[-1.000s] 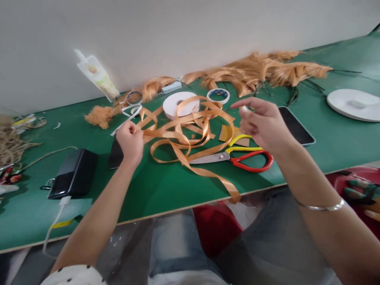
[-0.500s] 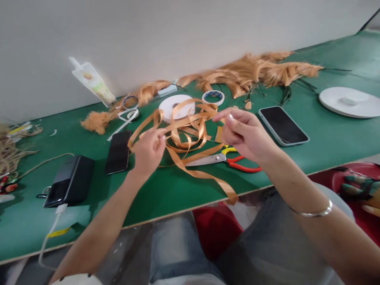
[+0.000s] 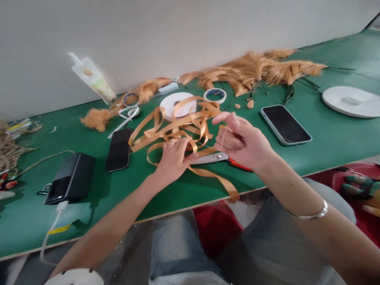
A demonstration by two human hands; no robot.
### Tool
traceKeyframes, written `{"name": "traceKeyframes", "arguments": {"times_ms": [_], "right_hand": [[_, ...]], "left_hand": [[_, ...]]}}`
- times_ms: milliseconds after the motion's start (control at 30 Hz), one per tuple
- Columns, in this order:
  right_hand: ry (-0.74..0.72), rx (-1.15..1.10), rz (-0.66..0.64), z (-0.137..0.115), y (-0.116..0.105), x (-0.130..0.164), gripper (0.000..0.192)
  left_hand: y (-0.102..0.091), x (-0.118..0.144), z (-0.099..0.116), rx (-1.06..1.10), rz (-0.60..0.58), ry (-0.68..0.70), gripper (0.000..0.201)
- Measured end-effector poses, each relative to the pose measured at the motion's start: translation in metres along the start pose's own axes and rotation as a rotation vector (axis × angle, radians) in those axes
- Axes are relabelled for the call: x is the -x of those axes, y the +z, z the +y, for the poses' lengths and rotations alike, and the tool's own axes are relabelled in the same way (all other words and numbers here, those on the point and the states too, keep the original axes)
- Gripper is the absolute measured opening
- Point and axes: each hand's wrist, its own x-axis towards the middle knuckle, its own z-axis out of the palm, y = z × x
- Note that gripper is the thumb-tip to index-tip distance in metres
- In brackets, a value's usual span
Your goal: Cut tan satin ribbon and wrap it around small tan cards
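A tangled heap of shiny orange ribbon [image 3: 169, 127] lies on the green table, partly over a white spool [image 3: 168, 103]. My left hand [image 3: 175, 156] reaches into the near side of the heap, thumb apart from the fingers, a loop of ribbon between them. To the right, my right hand [image 3: 242, 136] is raised with its fingers curled and the thumb against the index finger, at the ribbon's edge. A thin orange strand crosses its curled fingers. Beneath both hands are scissors [image 3: 212, 158], their red handle partly hidden by my right hand.
Phones lie left [image 3: 118, 150] and right [image 3: 286, 124]. A black power bank [image 3: 69, 178] with a white cable is at the left. Behind are a tape roll [image 3: 222, 96] and bundles of orange fibre [image 3: 246, 73]. A white disc [image 3: 353, 103] lies far right.
My left hand has let go of the ribbon stretch on the left and moved right into the heap, its thumb now apart. My right hand has shifted slightly, staying curled.
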Motion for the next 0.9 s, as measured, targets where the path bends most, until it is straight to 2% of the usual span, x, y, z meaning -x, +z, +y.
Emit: {"name": "traceKeyframes", "arguments": {"times_ms": [133,200,267,333,433,500,567,667,733,833,900], "right_hand": [[-0.029,0.076,0.014,-0.004,-0.005,-0.001,0.017],[-0.011,0.207,0.011,-0.006,-0.009,-0.002,0.015],[0.049,0.484,0.012,-0.005,-0.013,-0.003,0.013],[0.108,0.882,0.046,-0.001,-0.016,-0.005,0.012],[0.14,1.455,0.128,0.009,-0.017,-0.007,0.024],[0.166,1.702,0.193,0.014,-0.018,-0.007,0.035],[0.191,1.828,0.306,0.015,-0.019,-0.007,0.036],[0.113,1.803,0.544,0.013,-0.025,-0.009,0.032],[-0.012,1.619,0.613,0.012,-0.032,-0.012,0.031],[-0.224,1.102,0.556,0.012,-0.038,-0.018,0.03],[-0.289,0.727,0.481,0.012,-0.039,-0.021,0.031]], "left_hand": [[-0.002,-0.003,-0.005,0.066,0.069,-0.064,0.048],[-0.006,-0.003,-0.008,0.094,0.139,-0.089,0.044],[-0.011,-0.003,-0.012,0.126,0.193,-0.111,0.043],[-0.015,-0.002,-0.015,0.154,0.218,-0.119,0.044],[-0.019,-0.001,-0.021,0.17,0.222,-0.135,0.047],[-0.02,-0.001,-0.024,0.161,0.228,-0.145,0.049],[-0.021,-0.001,-0.027,0.157,0.246,-0.145,0.05],[-0.022,-0.001,-0.032,0.183,0.291,-0.138,0.051],[-0.022,-0.001,-0.036,0.206,0.331,-0.138,0.052],[-0.021,-0.002,-0.04,0.215,0.364,-0.15,0.053],[-0.02,-0.003,-0.042,0.219,0.373,-0.151,0.051]]}}
